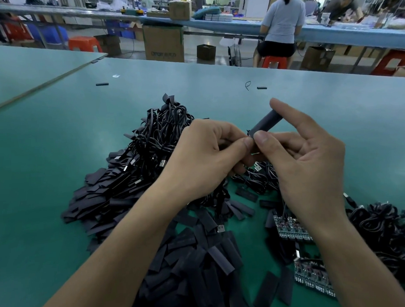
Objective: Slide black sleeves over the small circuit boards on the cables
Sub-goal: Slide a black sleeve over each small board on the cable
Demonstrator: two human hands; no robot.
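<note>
1. Green worktable [56, 161], spanning the whole lower view.
2. Heap of black USB cables [154, 141], already sleeved, just beyond and left of the hands, with silver plugs poking out.
3. Pile of flat black sleeves [193, 259], loose, under the left forearm near the bottom edge.
4. Second cable bundle [384, 233], on the table right of the right wrist.
5. Panels of circuit boards [292, 228], lying flat between the sleeve pile and the right-hand bundle, partly under the right wrist.
6. Left hand [204, 158], above the heap, fingers curled in, thumb and forefinger pressed together on the small circuit board [255, 153]; only a green sliver of it visible between the two hands.
7. Right hand [307, 162], touching the left at the thumb tips; thumb and forefinger pinching the black sleeve [264, 122], forefinger stretched along its far end, other fingers loosely bent.
8. That sleeve held in the air, tilted up and away, open near end right at the left fingertips.
9. USB plug [257, 168], hanging just under the hands.
10. Two stray sleeve pieces [102, 84], well apart on the far table.
</note>
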